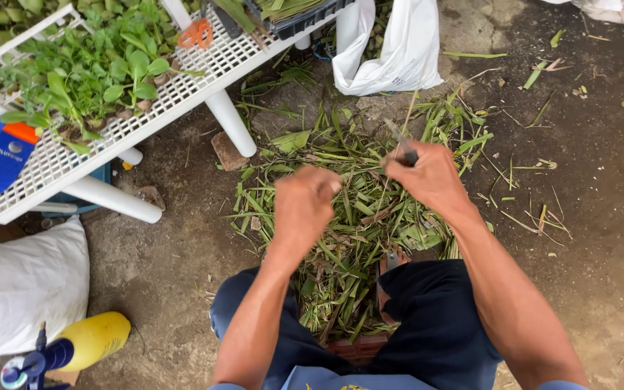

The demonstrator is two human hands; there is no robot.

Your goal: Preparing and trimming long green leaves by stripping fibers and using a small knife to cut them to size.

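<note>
I look down between my knees at a heap of green leaf trimmings [348, 217] on the bare dirt ground. My right hand [431, 177] is closed on a small knife [401, 141] whose blade points up and away. My left hand [305, 202] is a fist with its back to the camera, a little left of the right one, and it seems to pinch a thin strip of stem that runs toward the knife. What lies inside that fist is hidden.
A white lattice rack [182, 76] on white tube legs holds leafy green cuttings [88, 72] and orange scissors [196, 32]. A white plastic bag [391, 50] hangs behind the heap. At left are a white sack [19, 285], a yellow sprayer bottle [88, 339], and a blue-orange tape dispenser [1, 155].
</note>
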